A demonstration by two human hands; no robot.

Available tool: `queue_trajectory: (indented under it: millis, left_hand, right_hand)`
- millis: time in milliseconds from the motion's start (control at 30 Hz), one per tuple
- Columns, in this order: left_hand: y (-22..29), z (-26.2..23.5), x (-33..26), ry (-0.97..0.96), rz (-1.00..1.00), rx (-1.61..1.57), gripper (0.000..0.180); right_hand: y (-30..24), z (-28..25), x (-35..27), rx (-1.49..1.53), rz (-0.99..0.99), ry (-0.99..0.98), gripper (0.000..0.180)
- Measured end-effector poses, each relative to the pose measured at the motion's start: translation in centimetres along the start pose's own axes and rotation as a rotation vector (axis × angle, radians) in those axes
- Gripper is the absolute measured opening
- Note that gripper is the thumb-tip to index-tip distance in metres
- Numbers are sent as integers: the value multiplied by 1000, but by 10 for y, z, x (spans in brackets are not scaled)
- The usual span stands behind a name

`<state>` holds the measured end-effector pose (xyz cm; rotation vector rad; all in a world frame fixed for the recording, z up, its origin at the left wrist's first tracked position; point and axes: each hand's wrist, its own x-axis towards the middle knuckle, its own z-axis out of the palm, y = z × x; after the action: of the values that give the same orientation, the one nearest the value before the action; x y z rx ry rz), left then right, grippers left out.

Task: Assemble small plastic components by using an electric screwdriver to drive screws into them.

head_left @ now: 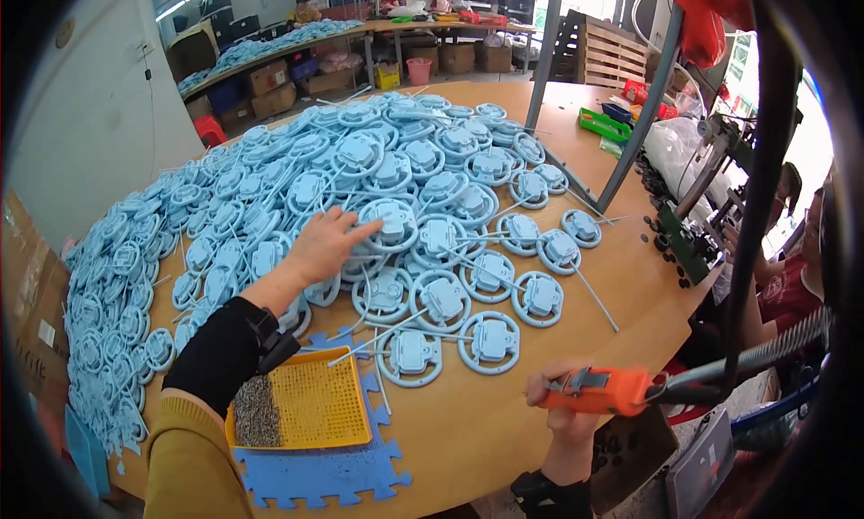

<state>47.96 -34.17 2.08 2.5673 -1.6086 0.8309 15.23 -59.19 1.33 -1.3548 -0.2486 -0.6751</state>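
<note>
My left hand (326, 246) reaches over a large heap of light blue plastic toy steering wheels (310, 188). Its fingers are spread, with the fingertips at a wheel (392, 226) in the heap; no grip on it shows. My right hand (569, 420) is closed around an orange power screwdriver (594, 391), its front end toward the left. Several wheels with thin stems, such as this one (490, 342), lie flat nearest to the screwdriver. Below my left forearm, a yellow perforated tray (328, 402) holds many small screws (257, 412) along its left side.
Under the tray lies a blue foam mat (328, 476). A coiled spring and cable (765, 348) lead off right from the screwdriver. A grey metal frame (621, 146) stands on the table, with a green bench machine (688, 240) beyond. Another person (792, 294) sits at the right.
</note>
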Motion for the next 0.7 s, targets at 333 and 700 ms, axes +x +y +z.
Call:
queue_trajectory:
  millis: [333, 700]
  left_hand:
    - [-12, -61, 7, 229, 26, -38, 60]
    - [-40, -153, -24, 491, -10, -117, 30]
  right_hand:
    - [-17, 38, -4, 55, 25, -29, 63]
    - [-17, 57, -33, 150, 334, 55, 47]
